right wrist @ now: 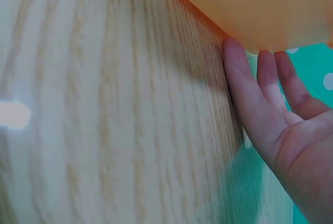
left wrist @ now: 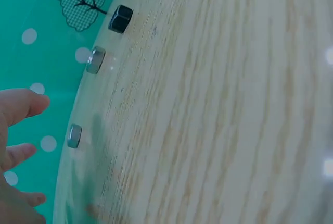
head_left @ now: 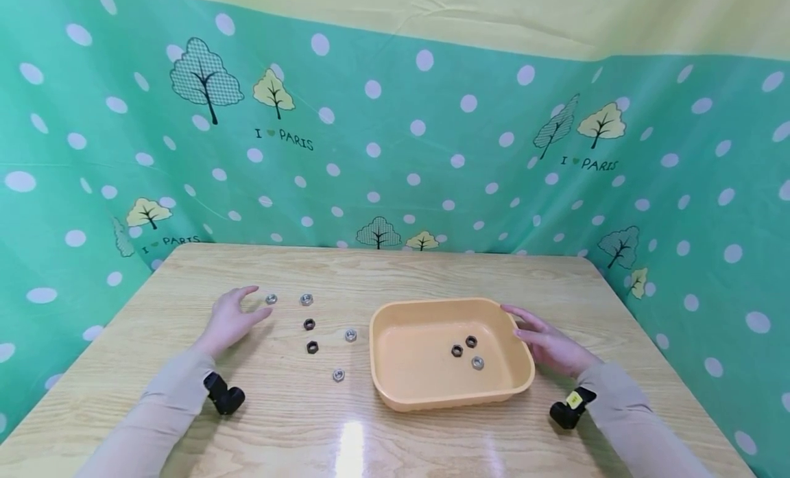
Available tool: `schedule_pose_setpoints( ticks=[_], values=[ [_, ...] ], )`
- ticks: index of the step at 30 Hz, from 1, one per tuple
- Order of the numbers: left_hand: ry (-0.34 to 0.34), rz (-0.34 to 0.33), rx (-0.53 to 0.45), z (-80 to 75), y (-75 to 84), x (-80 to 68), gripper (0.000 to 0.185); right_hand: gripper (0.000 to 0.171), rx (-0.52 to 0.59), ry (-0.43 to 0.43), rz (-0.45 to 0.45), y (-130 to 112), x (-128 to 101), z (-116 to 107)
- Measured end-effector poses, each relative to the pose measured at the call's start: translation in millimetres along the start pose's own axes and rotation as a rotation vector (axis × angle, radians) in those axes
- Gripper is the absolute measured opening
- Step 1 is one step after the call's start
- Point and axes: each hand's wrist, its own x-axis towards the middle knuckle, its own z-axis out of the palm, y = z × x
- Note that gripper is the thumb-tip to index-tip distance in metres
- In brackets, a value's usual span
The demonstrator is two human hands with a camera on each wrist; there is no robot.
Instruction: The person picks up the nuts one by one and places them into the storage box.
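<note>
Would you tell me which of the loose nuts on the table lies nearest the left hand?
The silver nut just beyond the left hand, leftmost of the six outside the tray; the others lie farther right.

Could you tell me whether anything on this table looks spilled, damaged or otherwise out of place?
Nothing stands out. The tray sits flat with three nuts inside, six more nuts lie scattered on the table, the left hand is beside them, and the right hand touches the tray.
</note>
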Motion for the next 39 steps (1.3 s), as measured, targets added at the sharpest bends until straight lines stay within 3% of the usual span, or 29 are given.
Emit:
schedule_pose_setpoints(
  ticks=[10, 18, 27, 34, 39],
  values=[
    [-0.032, -0.087, 0.001, 0.2, -16.0, 7.2, 0.066, 0.064, -0.009, -0.002, 0.008, 2.7, 1.1, 0.5],
    [-0.027, -0.155, 0.034, 9.5, -24.2, 14.3, 0.063, 0.064, -0.008, -0.004, 0.017, 2.3, 3.4, 0.7],
    [-0.015, -0.171, 0.041, 11.1, -21.5, 19.8, 0.060, 0.064, -0.017, -0.002, 0.021, 2.4, 3.8, 0.6],
    [0.056, -0.115, 0.010, 14.4, -25.7, 30.7, 0.062, 0.062, 0.009, 0.003, 0.006, 2.5, 3.3, -1.5],
    [0.060, -0.102, 0.040, 13.7, -23.8, 32.6, 0.058, 0.059, 0.026, -0.001, -0.006, 3.8, 3.2, -2.3]
  ],
)
